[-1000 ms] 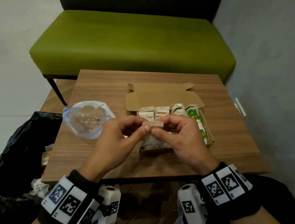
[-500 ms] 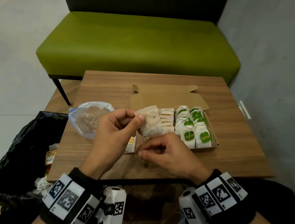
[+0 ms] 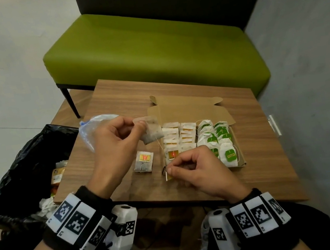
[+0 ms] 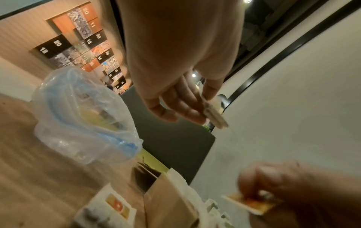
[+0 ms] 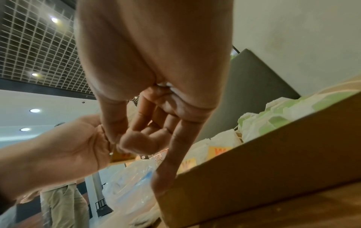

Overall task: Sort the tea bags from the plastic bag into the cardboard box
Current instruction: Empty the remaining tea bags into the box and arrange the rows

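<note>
My left hand (image 3: 119, 139) pinches a pale tea bag (image 3: 151, 131) by its top edge, lifted just left of the cardboard box (image 3: 187, 109). A thin string runs down from it to a small yellow tag (image 3: 168, 176), which my right hand (image 3: 191, 166) pinches at the box's near left corner. The tag (image 5: 121, 156) also shows under my right thumb in the right wrist view. Rows of yellow-tagged and green-tagged tea bags (image 3: 222, 133) fill the open box. A loose tea bag (image 3: 143, 161) lies flat on the table (image 3: 259, 154) between my hands. The clear plastic bag (image 3: 91, 133) sits behind my left hand.
A black bin bag (image 3: 18, 173) with wrappers hangs at the table's left edge. A green bench (image 3: 149, 48) stands behind the table. A grey wall (image 3: 313, 83) runs close along the right. A person in beige trousers (image 5: 62, 205) stands in the background.
My hands have drawn apart: the left one has raised the tea bag up and left, the right one has pulled the tag down toward me, stretching the string. A loose tea bag now shows on the table.
</note>
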The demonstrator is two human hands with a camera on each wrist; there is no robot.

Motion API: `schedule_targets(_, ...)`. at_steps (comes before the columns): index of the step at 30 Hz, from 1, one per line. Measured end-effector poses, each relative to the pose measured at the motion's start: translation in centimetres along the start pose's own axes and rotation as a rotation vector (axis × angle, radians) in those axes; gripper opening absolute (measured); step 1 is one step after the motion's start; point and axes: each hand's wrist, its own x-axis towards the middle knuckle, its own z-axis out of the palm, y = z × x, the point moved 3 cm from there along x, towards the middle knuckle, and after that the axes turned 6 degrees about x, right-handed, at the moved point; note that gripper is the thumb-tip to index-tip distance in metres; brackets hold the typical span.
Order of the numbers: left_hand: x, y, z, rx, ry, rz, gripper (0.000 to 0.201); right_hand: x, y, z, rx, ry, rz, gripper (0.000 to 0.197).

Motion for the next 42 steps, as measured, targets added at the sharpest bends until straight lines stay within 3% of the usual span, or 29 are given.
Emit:
schedule_targets(6,-0.9,-0.3,1.8,-0.268,-0.265,-0.220,0.024,0.2,-0.3,-0.3,0.104,0.126,-0.005,0.015)
schedule_targets(12,-1.8,-0.5,3.0,-0.188,-0.420,-0.274,0.020,0.2,-0.7,-1.4,0.259,0.298,-0.069,0.019)
schedule_targets(18,-2.2,-0.8,3.6,-0.069,-0.427,-0.237,0.017,0.1,-0.8,-1.6,0.446,0.386,-0.055,0.013)
schedule_targets(21,-2.4,-1.0,4.0,-0.044,-0.455,-0.231,0.013,0.2,-0.6,-1.6,0.540,0.405,-0.017,0.024)
schedule_targets(24,-2.7,-1.1,4.2,0.011,-0.453,-0.211,0.011,0.2,-0.6,-1.8,0.624,0.430,0.019,0.014)
schedule_targets(30,-3.0,-1.8,4.6,0.125,-0.434,-0.226,0.016,0.2,-0.4,-1.8,0.701,0.389,0.028,0.011)
schedule_targets(34,-3.0,-2.1,4.6,0.004,-0.437,-0.385,0.021,0.0,-0.9,-2.1,0.619,0.295,-0.061,0.014)
schedule_targets(42,-3.0,-1.6,4.7,-0.196,-0.468,-0.534,0.025,0.0,-0.6,-2.4,0.330,0.244,-0.103,0.019)
